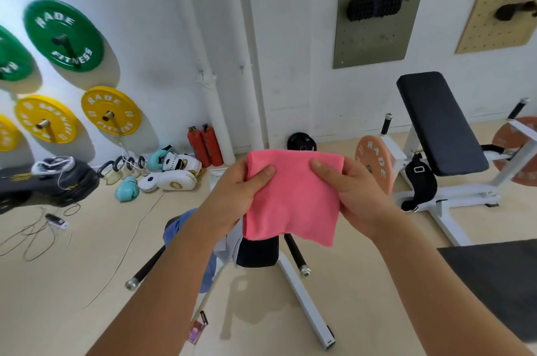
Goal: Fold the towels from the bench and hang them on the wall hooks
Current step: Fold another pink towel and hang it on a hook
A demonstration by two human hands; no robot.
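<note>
a black padded weight bench on a white frame stands by the wall at the right, and green and yellow weight plates hang on pegs at the left. a folded pink towel is held up in the air in front of the person, above a lower black bench pad where blue cloth lies. the left hand pinches the towel's left edge and the right hand pinches its right edge, thumbs on the front; small metal wall hooks sit on the white wall above.

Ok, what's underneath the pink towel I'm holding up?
Below the pink towel are a black bench pad, its white frame and blue cloth. The towel hides the pad's far end.
</note>
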